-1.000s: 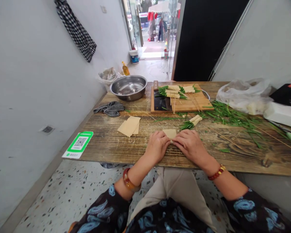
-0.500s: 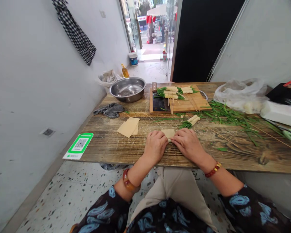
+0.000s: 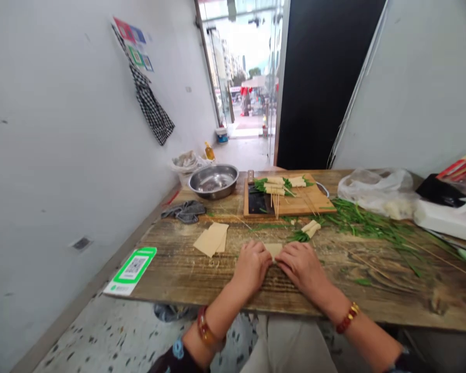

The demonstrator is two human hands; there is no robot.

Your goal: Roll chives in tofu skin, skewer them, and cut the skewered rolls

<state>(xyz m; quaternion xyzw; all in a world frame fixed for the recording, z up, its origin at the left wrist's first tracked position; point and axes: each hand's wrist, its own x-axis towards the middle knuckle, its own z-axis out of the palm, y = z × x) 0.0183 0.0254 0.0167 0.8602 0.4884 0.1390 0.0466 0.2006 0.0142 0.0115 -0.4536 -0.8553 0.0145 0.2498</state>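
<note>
A thin tan sheet, probably beancurd skin (image 3: pixel 274 249), lies on the wooden table with its near edge curled into a small roll. My left hand (image 3: pixel 252 265) is closed on the roll's left end, thumb and fingers pinched. On its right end, my right hand (image 3: pixel 300 265) grips in the same way. Whatever is inside the roll is hidden by my fingers. Just beyond my right hand lie two finished rolls (image 3: pixel 310 228) with green leafy stalks sticking out. Flat loose sheets (image 3: pixel 210 239) overlap to the left of my left hand.
Behind, a cutting board (image 3: pixel 301 207) bears several skewered rolls (image 3: pixel 275 190) and a cleaver (image 3: pixel 257 203). A steel basin (image 3: pixel 213 182) and grey cloth (image 3: pixel 184 211) stand left. Loose greens (image 3: pixel 367 220), a plastic bag (image 3: pixel 376 189) and a white box (image 3: pixel 446 217) lie right.
The head view has tipped upward, so the table sits lower in the picture. Both hands stay on the rolled edge of the sheet, with little visible movement.
</note>
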